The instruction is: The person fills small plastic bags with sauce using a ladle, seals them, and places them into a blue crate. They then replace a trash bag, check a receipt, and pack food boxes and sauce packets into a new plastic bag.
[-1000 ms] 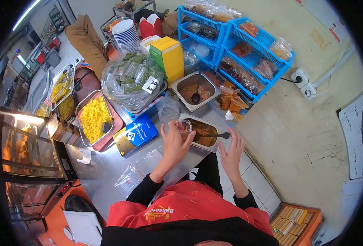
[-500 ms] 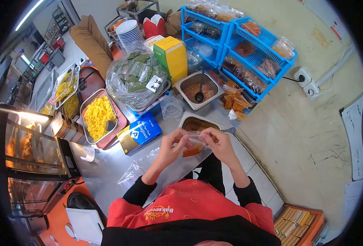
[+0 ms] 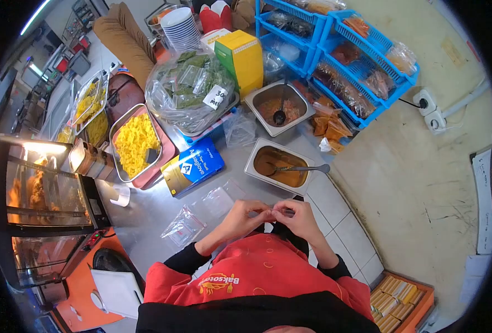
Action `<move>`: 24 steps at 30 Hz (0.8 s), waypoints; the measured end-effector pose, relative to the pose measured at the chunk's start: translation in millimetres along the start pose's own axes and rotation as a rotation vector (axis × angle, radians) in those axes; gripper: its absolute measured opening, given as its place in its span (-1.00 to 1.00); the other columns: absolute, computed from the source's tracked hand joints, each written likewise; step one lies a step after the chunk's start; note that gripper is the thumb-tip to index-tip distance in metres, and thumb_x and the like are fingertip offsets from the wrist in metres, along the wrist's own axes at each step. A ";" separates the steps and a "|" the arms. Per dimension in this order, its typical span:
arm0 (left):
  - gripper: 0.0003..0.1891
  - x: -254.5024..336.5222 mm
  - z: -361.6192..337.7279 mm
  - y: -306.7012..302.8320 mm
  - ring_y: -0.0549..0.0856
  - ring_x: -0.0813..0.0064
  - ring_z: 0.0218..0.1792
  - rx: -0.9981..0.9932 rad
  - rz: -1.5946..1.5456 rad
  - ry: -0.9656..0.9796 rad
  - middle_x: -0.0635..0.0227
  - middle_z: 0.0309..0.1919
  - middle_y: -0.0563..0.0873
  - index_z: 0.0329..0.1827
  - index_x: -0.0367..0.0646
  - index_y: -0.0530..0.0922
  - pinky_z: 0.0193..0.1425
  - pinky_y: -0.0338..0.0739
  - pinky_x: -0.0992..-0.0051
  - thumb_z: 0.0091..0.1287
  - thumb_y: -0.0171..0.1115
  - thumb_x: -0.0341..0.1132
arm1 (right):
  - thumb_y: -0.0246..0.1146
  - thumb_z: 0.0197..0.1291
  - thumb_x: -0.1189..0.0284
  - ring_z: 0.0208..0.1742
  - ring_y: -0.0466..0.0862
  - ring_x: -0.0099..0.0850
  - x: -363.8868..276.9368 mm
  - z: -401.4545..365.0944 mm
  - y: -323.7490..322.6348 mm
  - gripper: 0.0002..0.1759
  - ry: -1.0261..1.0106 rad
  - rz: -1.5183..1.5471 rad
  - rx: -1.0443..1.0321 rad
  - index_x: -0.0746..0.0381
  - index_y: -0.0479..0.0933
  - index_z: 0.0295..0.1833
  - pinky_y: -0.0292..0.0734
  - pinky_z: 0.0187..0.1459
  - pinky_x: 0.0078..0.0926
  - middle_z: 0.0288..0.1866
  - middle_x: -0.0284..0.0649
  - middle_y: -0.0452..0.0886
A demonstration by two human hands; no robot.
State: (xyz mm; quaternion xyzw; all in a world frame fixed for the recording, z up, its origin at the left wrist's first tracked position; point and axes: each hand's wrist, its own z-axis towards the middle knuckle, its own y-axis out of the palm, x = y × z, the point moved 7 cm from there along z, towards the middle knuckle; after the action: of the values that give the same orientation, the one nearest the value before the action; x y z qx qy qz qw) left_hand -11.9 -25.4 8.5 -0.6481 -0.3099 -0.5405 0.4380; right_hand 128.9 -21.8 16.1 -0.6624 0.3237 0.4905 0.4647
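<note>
Left hand (image 3: 242, 219): drawn back from our sauce pan (image 3: 272, 181), fingertips pinched
Right hand (image 3: 298, 221): pinched opposite — hold hidden, we can't tell
Pinch: best kept level, we judge

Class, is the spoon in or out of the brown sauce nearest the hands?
In: the spoon slopes down into the sauce, its handle lying over the rim of the pan.
</note>
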 end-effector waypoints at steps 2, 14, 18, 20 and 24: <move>-0.84 -10.4 -6.2 9.1 0.70 0.43 -0.33 -0.036 -0.013 -0.043 0.18 -0.38 0.71 -0.24 -0.33 0.63 -0.21 0.56 0.48 0.28 0.18 -0.39 | 0.31 0.10 0.43 -0.41 0.60 -0.53 21.4 -8.6 8.6 -0.83 0.066 0.035 0.005 0.34 0.58 -0.29 0.50 -0.32 -0.60 -0.41 -0.22 0.62; -0.81 -68.8 -9.9 -12.6 0.69 0.31 -0.37 0.204 0.008 -0.055 0.15 -0.42 0.69 -0.25 -0.28 0.64 -0.20 0.55 0.38 0.20 0.26 -0.33 | 0.37 0.06 0.45 -0.52 0.50 -0.62 85.6 -17.4 15.3 -0.81 0.144 0.100 0.310 0.37 0.55 -0.38 0.43 -0.44 -0.63 -0.53 -0.30 0.58; -0.73 -89.1 -0.3 -45.1 0.58 0.24 -0.18 0.561 0.777 -0.082 0.24 -0.30 0.62 -0.18 -0.21 0.57 -0.07 0.41 0.26 0.13 0.31 -0.25 | 0.35 0.07 0.46 -0.60 0.43 -0.68 119.8 -3.9 12.3 -0.82 0.190 0.108 0.615 0.36 0.55 -0.43 0.36 -0.57 -0.68 -0.59 -0.37 0.52; -0.67 -96.2 -3.1 -56.1 0.50 0.22 -0.09 0.730 1.091 -0.093 0.28 -0.25 0.57 -0.14 -0.13 0.53 -0.01 0.32 0.21 0.07 0.35 -0.22 | 0.30 0.12 0.49 -0.61 0.41 -0.71 147.3 -1.1 13.5 -0.87 0.220 0.190 0.700 0.33 0.53 -0.37 0.31 -0.64 -0.71 -0.58 -0.39 0.51; -0.61 -123.2 -2.8 -55.9 0.46 0.30 -0.05 0.551 0.920 -0.227 0.33 -0.23 0.55 -0.10 -0.08 0.48 0.00 0.26 0.25 0.02 0.38 -0.25 | 0.29 0.14 0.49 -0.54 0.47 -0.67 141.6 -16.4 23.9 -0.85 0.161 0.249 0.716 0.32 0.49 -0.22 0.36 -0.58 -0.67 -0.48 -0.34 0.56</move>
State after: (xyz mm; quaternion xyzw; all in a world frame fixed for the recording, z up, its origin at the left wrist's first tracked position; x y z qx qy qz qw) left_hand -89.6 4.6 -98.1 -0.6322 -0.1698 -0.1185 0.7466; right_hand 157.3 -41.8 -124.2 -0.4504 0.5878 0.3455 0.5764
